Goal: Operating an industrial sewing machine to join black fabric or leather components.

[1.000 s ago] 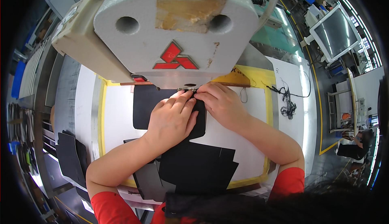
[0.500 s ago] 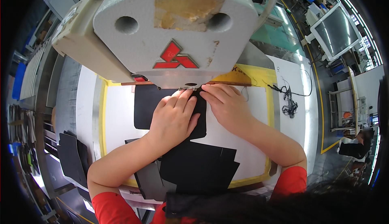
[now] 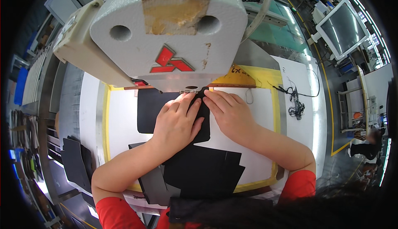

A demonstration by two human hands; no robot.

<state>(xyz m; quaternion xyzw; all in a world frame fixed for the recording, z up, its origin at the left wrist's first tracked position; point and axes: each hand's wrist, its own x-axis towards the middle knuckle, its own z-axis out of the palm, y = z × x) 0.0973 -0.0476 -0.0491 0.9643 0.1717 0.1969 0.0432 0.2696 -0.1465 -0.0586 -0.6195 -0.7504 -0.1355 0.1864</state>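
My left hand [image 3: 176,123] lies on a black flat panel [image 3: 145,113], fingers stretched toward the machine's base and the thumb apart. The panel has rounded corners and a dark raised edge [image 3: 202,94] at its far right. My right hand [image 3: 230,113] comes in from the right, its fingertips closed on that raised edge, close to the left fingertips. Just beyond both hands hangs the large white machine head [image 3: 170,42], like an industrial sewing machine, with a red emblem. Its lower front hides whatever lies under it, along with the panel's far edge.
Nearer me, more black cut pieces [image 3: 203,169] and a grey piece [image 3: 155,185] lie on the yellow-edged white work surface [image 3: 253,162]. Black panels [image 3: 76,158] are stacked at left. Tangled dark thread [image 3: 296,106] lies at right, with a monitor [image 3: 342,28] beyond.
The machine head has shifted left in the picture and looks slightly smaller. My hands stay nearly in place on the black panel, the right one a touch further left.
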